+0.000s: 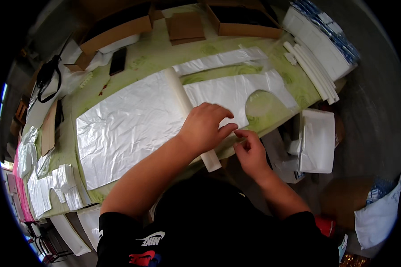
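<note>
A flat stack of thin white plastic vest bags [124, 127] lies across the table, its handle strips pointing to the far right. Across the stack rests a cream-white tube [177, 91], whose near end sticks out past the table edge. My left hand [205, 127] is over the tube and the bags, fingers bent, with a gap between thumb and forefinger. Close to its thumb, beyond the table's near edge, is my right hand [252, 153], loosely curled with thumb and forefinger apart. Neither hand shows anything held. The left palm is hidden, so contact with the tube cannot be told.
A green patterned cloth covers the table [136, 62]. A black phone [117, 61] and open cardboard boxes [247, 22] sit at the back. More white tubes [309, 71] lie at the right, beside a white box [318, 42]. Folded white bags [64, 184] are at the left.
</note>
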Tool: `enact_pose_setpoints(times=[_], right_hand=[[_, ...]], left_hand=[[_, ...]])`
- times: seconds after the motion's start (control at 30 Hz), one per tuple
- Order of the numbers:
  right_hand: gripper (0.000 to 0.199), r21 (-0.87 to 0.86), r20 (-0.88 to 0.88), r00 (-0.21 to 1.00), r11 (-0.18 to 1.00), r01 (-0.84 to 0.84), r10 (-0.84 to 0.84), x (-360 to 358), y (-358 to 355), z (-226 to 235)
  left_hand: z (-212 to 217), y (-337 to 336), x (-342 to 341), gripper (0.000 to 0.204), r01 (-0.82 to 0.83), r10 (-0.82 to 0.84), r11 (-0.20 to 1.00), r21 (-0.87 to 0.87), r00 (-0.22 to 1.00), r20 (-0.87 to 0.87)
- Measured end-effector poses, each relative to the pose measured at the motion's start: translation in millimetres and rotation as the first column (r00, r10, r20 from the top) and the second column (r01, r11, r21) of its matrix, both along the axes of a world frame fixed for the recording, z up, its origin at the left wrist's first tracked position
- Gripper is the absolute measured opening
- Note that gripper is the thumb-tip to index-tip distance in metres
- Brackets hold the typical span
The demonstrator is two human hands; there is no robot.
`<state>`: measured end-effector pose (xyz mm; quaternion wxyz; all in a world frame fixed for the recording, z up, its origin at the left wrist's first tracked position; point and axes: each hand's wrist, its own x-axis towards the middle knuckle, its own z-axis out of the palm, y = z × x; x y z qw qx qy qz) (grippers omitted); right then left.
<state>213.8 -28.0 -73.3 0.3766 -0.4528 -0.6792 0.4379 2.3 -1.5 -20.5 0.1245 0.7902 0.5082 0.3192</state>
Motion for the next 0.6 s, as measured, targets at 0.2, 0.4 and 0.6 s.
enact_pose_setpoints(times=[0.2,0.4,0.6], right_hand=[[0.023,-0.068,-0.136,0.99,0.997,0.024,-0.033,19.2,-2.9,-10.7],[0.02,0.005,-0.153,0.988,1.0,0.006,-0.006,28.0,-5.4,-19.1],[0.026,0.56,0.083,0.996,0.825,-0.08,0.041,16.9,23.0,11.3]], left_hand=[[-21.4,41.5,32.1,0.027,-0.126,0.047,0.898,-0.422,0.98,-0.194],[-20.8,52.4,26.0,0.024,-0.166,0.058,0.831,-0.531,0.975,-0.213],[-7.9,42.6,16.8,0.022,-0.208,0.275,0.82,-0.532,0.96,0.049]])
